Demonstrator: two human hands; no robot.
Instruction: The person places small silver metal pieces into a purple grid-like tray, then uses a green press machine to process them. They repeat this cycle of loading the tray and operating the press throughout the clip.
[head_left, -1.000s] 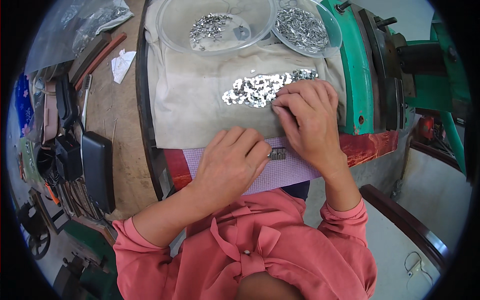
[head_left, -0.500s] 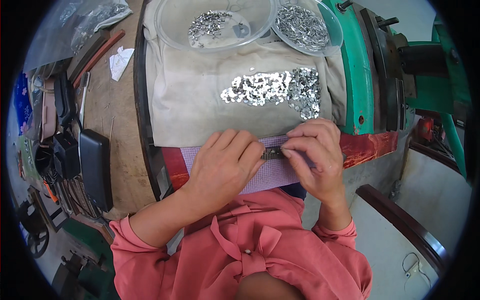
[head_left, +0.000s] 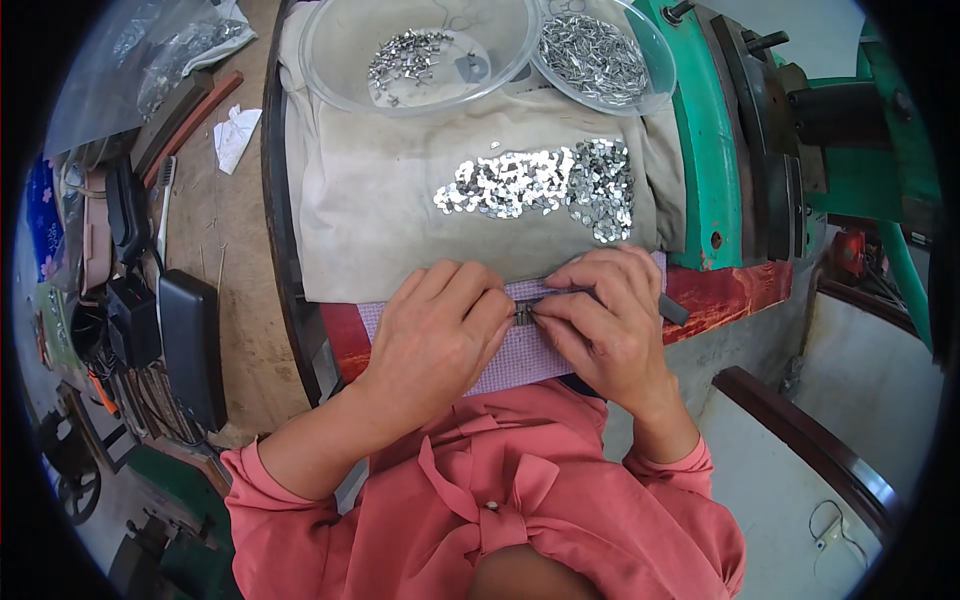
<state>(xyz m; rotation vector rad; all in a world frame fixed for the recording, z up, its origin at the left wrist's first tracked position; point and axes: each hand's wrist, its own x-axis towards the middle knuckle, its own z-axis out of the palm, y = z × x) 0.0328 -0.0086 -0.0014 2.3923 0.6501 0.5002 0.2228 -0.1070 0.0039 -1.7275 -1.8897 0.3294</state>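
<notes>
Strip of dark grey metal, narrow and notched (head_left: 521, 315), lies between the two hands, over the purple checked cloth (head_left: 520, 362) which covers the middle of the red board (head_left: 738, 296). Its long axis goes from left to right, nearly along the board's front edge. A dark blunt bar end (head_left: 673, 310) comes out past the right hand (head_left: 607, 325), toward the right end of the board; whether it is the same piece I cannot tell, because the fingers cover the part between. The left hand (head_left: 440, 325) has its fingers curled and is grasping the strip at its left end. The right hand brings thumb and fingertips close together at the strip, but I cannot tell if they press on it, on some small piece, or only touch. The heap of small, flat, shiny silver metal pieces (head_left: 510, 185) is on the beige cloth (head_left: 370, 240), beyond its front edge and toward its right side. From this heap the right hand is the nearer one, with the darker grey pieces (head_left: 603, 190) lying just beyond its knuckles.
</notes>
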